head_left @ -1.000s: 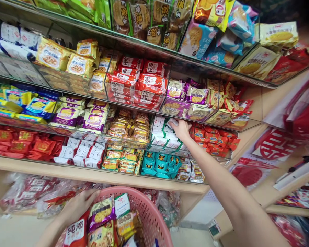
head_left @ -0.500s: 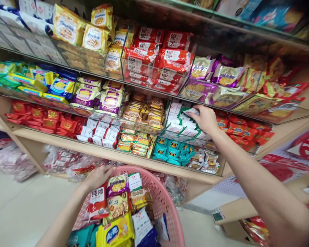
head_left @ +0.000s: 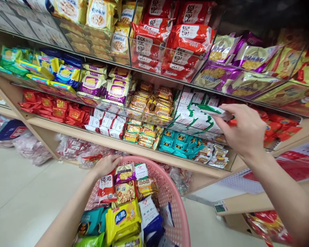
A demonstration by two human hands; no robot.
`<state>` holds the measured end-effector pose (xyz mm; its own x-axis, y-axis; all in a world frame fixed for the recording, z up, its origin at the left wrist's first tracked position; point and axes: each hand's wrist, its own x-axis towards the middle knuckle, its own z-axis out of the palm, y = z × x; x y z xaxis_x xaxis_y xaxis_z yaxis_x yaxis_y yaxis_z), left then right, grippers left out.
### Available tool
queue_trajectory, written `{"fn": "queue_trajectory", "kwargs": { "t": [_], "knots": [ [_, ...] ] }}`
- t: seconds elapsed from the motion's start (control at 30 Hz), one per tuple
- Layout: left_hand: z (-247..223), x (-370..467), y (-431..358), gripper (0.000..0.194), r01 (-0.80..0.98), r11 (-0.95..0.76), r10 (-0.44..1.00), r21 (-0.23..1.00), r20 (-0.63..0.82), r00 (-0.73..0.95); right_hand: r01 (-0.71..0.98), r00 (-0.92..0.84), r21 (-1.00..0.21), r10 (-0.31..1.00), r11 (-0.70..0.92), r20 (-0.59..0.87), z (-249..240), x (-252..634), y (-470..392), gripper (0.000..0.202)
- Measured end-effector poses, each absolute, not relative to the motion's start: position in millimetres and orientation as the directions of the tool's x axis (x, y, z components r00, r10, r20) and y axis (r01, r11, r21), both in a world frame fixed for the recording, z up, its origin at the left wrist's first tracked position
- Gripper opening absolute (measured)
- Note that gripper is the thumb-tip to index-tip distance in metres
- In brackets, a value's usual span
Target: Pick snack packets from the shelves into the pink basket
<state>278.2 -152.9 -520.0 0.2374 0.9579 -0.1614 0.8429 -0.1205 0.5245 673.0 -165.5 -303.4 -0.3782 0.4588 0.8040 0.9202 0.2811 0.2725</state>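
Note:
My right hand (head_left: pixel 243 128) pinches a white-and-green snack packet (head_left: pixel 212 110) between thumb and fingers, just in front of the shelf bin. Under it, more packets of the same kind (head_left: pixel 187 118) lie in the clear bin. With my left hand (head_left: pixel 106 167) I grip the rim of a pink plastic basket (head_left: pixel 179 192). Inside the basket are a red-and-white packet (head_left: pixel 106 188), a purple packet (head_left: pixel 125 172), a yellow packet (head_left: pixel 125 219), teal packets (head_left: pixel 90 219) and a white-and-blue packet (head_left: pixel 149 212).
Clear shelf bins hold red biscuit packs (head_left: pixel 185 44), yellow cookie packs (head_left: pixel 100 15), brown packs (head_left: pixel 141 101) and small teal packs (head_left: pixel 180 140). A wooden shelf edge (head_left: pixel 74 132) runs above the basket. Plastic bags (head_left: pixel 72 145) sit below; a cardboard box (head_left: pixel 234 221) stands at right.
My right hand has drawn a white-and-green packet out of its bin, toward me and to the right. My left hand stays on the basket rim. The view has moved closer to the shelves.

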Motion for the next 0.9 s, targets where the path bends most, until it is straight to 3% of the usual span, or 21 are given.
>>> {"fn": "queue_trajectory", "kwargs": {
  "t": [0.17, 0.3, 0.37, 0.43, 0.5, 0.57, 0.63, 0.9],
  "knots": [
    [-524, 279, -152, 0.056, 0.843, -0.141, 0.957, 0.519, -0.147, 0.25, 0.853, -0.343, 0.089, 0.425, 0.514, 0.838, -336, 624, -230, 0.041],
    [-524, 278, -153, 0.056, 0.848, -0.15, 0.957, 0.508, -0.141, 0.253, 0.722, -0.239, -0.32, 0.655, 0.613, 0.717, -385, 577, -246, 0.026],
    [-521, 279, -154, 0.055, 0.847, -0.16, 0.956, 0.506, -0.135, 0.261, 0.619, -0.148, -0.598, 0.823, 0.509, 0.548, -414, 555, -240, 0.02],
    [-519, 279, -156, 0.053, 0.846, -0.159, 0.956, 0.509, -0.134, 0.261, 0.413, -0.091, -0.849, 0.943, 0.329, 0.321, -442, 538, -227, 0.022],
    [-517, 279, -157, 0.053, 0.843, -0.154, 0.957, 0.514, -0.134, 0.257, 0.163, -0.055, -0.983, 0.996, 0.078, 0.07, -466, 525, -213, 0.032],
    [-517, 279, -157, 0.054, 0.839, -0.15, 0.958, 0.523, -0.134, 0.255, 0.004, -0.053, -0.989, 0.987, -0.15, -0.15, -484, 517, -201, 0.038],
    [-517, 278, -157, 0.055, 0.834, -0.15, 0.956, 0.532, -0.138, 0.259, -0.063, -0.047, -0.958, 0.96, -0.279, -0.277, -494, 512, -192, 0.04],
    [-519, 276, -154, 0.057, 0.844, -0.158, 0.953, 0.513, -0.143, 0.265, -0.008, 0.031, -0.957, 0.956, -0.291, -0.291, -508, 506, -183, 0.04]
  ]
}}
